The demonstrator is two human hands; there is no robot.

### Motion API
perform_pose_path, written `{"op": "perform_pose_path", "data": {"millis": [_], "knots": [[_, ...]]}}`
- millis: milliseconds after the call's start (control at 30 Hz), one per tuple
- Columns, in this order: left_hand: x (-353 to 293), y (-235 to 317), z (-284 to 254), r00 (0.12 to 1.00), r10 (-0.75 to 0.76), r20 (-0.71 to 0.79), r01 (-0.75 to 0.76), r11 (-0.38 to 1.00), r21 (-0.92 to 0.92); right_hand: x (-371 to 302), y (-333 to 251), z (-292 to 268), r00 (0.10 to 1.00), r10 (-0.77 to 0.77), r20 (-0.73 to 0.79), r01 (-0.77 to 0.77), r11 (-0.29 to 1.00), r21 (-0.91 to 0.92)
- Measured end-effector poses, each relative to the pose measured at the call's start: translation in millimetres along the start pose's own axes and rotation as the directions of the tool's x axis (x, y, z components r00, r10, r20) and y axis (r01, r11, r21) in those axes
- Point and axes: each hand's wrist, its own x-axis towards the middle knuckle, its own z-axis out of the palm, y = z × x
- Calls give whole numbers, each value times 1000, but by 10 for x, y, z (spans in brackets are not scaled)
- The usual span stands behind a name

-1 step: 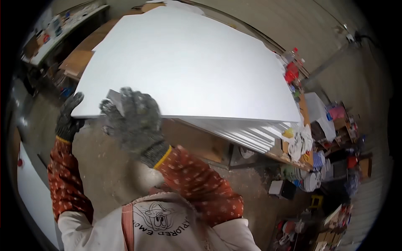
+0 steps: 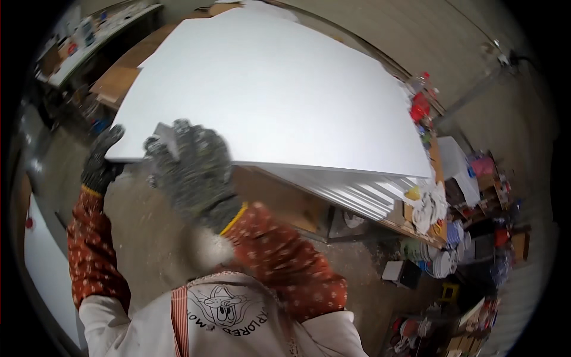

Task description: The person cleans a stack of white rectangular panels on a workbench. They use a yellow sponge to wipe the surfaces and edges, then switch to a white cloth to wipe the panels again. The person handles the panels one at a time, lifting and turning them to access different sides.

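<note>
A large white panel (image 2: 285,101) lies flat in front of me, on top of a stack of similar white panels (image 2: 357,193) whose edges fan out beneath it on the right. My left hand (image 2: 104,159), in a dark grey knit glove, grips the panel's near left corner, thumb on top and the other fingers below the edge. Over the near edge, just right of that corner, is my right hand (image 2: 193,169) in a matching glove. Between its thumb and fingers it holds a small flat grey piece (image 2: 166,138) against the panel; its exact kind is unclear.
Brown boards (image 2: 122,80) lie beyond the panel's left side. A workbench (image 2: 71,65) with bottles stands far left. Along the right are a bottle with a red cap (image 2: 423,77), crumpled white cloth (image 2: 429,208), stacked buckets (image 2: 443,262) and a yellow stool (image 2: 450,291). Another white panel (image 2: 47,256) leans lower left.
The view has shifted slightly, so the panel and surroundings sit a little differently. Both hands keep their grips, near the same places along the panel's edge.
</note>
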Motion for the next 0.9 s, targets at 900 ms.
{"op": "perform_pose_path", "data": {"millis": [900], "knots": [[806, -254, 78, 662, -124, 739, 749, 79, -658, -170, -154, -543, 875, 483, 0, -411, 744, -527]]}}
